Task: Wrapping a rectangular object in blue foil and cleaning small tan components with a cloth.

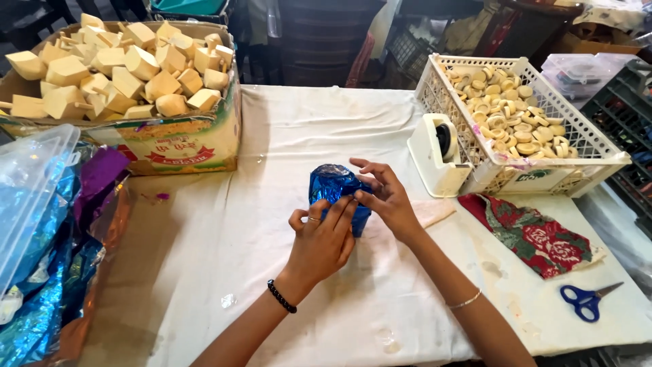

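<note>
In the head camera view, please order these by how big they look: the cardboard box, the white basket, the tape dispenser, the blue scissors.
1. cardboard box
2. white basket, nearly as big
3. tape dispenser
4. blue scissors, though nearer the camera

1. The blue foil bundle [334, 187] is partly covered by the left hand [319, 241] and the right hand [386, 197]; what the foil wraps cannot be seen.
2. The cardboard box [183, 139] of wooden blocks, at the table's far left corner, is cut off by the top and left edges of the picture.
3. The clear plastic bag [30, 183] and the foil sheets [47, 299] under it run off the left and bottom edges.
4. The pale paper piece [435, 211] is half hidden behind the right hand.
5. The tape dispenser [435, 153] hides part of the white basket's [584, 146] near wall.
6. Beyond the table's far edge, dark things are too dim to identify.
</note>
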